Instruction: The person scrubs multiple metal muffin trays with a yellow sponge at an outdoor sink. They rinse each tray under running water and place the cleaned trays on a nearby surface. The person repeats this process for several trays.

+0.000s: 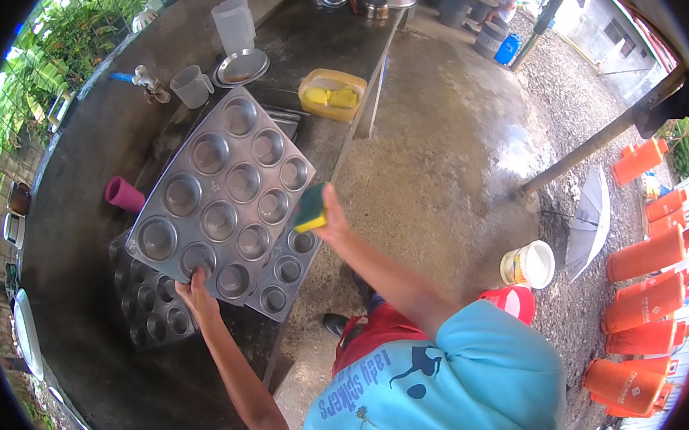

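My left hand (199, 297) grips the near edge of a metal muffin tin (222, 181), its fingers reaching into one cup. The tin is tilted above the dark concrete counter, its cups facing me. In my right hand (334, 219) is a yellow sponge with a green scouring side (313, 208), held by the tin's right edge. Beneath lie a second muffin tin (288, 270), partly covered, and a third muffin tin (156, 303) further left. A yellow plastic tub (344, 112) with yellow pieces in it stands beyond the tin, on the counter's edge.
Along the wall are a tap (146, 79), a clear plastic jug (192, 86), a taller jug (234, 26), a metal plate (242, 67) and a pink cup (124, 194). A white bucket (528, 265), an open umbrella (587, 222) and several orange gas cylinders (647, 307) stand right. People sit far back.
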The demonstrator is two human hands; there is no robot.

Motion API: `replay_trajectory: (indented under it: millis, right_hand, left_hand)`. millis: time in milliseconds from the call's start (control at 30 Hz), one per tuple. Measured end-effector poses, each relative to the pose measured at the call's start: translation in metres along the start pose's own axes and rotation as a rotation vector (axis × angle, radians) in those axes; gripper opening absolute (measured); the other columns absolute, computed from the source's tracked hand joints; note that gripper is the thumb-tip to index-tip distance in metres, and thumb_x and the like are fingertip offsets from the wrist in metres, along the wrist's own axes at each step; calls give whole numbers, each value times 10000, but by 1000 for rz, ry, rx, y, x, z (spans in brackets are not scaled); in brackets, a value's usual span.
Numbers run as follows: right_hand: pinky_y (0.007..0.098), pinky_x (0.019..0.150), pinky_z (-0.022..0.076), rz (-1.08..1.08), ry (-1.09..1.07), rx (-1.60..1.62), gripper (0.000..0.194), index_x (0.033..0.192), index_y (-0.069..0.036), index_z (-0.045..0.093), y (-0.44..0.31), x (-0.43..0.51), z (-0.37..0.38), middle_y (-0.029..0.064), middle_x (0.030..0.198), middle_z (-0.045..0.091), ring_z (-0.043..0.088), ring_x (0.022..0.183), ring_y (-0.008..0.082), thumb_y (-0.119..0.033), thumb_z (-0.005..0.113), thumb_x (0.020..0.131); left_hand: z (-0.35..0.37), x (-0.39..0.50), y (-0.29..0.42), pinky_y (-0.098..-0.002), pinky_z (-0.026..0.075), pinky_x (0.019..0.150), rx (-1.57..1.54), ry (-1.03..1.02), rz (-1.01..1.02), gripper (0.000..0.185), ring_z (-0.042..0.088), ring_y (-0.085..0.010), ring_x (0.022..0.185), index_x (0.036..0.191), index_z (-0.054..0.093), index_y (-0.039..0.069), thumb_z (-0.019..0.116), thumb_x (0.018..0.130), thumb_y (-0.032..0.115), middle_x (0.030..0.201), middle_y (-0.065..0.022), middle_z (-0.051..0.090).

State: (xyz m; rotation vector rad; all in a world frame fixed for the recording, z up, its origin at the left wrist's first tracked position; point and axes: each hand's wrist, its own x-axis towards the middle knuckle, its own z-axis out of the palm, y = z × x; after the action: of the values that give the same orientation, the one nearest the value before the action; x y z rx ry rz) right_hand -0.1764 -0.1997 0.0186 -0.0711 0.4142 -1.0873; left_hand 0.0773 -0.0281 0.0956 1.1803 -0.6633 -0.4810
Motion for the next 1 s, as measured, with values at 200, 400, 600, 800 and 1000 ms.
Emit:
replay_trajectory:
  millis: [200,400,600,800,1000]
  right_hand:
    - [458,913,412,150,-35,133,393,1088,-132,523,47,69,42,31,1069,562,525,1026,247,-442,570,850]
    - [475,962,367,120,-552,-272,403,1131,-129,538,-3,107,22,38,1056,581,519,1047,262,-407,535,839]
    - [382,789,505,334,-209,-551,445,1174,-92,518,-71,106,4,108,937,590,592,859,250,-53,573,735]
    - [360,690,520,357,-250,-1394,551,1137,-52,521,-107,102,-7,118,914,583,603,770,227,4,632,600]
    - [389,769,491,221,-53,-1956,613,1142,29,514,-99,105,9,193,1007,601,595,932,293,-83,681,563]
  left_hand:
    - [13,4,10,-289,441,761,417,-16,127,134,571,-166,842,925,599,-56,546,814,-3,930,-68,619]
    - [-4,7,-11,-361,381,949,429,-374,311,265,531,-242,1089,1039,614,-3,534,789,32,1078,-129,607]
    - [-26,-17,-40,-474,181,1074,817,-526,306,446,352,-307,1290,1199,545,96,523,762,4,1282,-79,505]
    - [-32,-37,-67,-487,200,1064,1246,-678,294,699,303,-306,1311,1315,420,127,451,689,-183,1401,-97,355]
    - [-18,-45,-55,-581,217,1025,1373,-720,53,565,276,-308,1318,1317,407,138,445,786,-50,1410,-95,330]
